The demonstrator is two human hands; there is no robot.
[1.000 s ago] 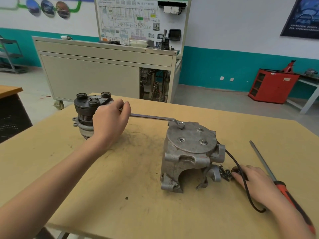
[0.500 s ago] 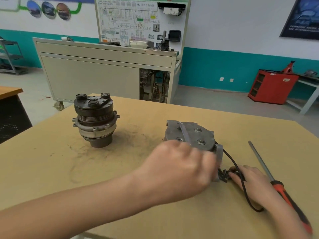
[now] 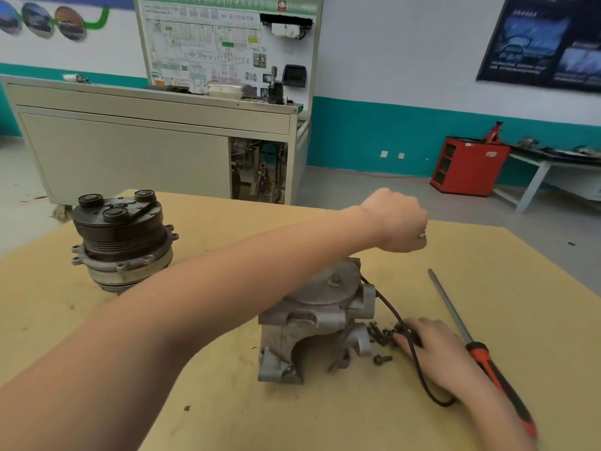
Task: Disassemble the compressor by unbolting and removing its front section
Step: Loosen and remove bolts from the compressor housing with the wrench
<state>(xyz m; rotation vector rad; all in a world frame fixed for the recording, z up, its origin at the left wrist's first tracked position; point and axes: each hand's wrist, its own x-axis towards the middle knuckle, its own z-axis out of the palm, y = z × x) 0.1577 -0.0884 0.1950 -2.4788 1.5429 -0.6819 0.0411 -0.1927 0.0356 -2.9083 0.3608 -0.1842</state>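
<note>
Bench (image 3: 227, 402): left hand (image 3: 395, 222) is being held fisted, contents hidden, over compressor (image 3: 312, 323); right hand (image 3: 435, 349), fingers flat at four o'clock, better bracing.

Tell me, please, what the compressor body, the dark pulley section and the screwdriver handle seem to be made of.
Compressor body: probably cast aluminium, dull grey, rough and stained. Pulley section: apparently steel, dark matte finish, grooved, on a paler metal flange. Screwdriver handle: likely plastic or rubber, smooth, orange-red with black.
</note>
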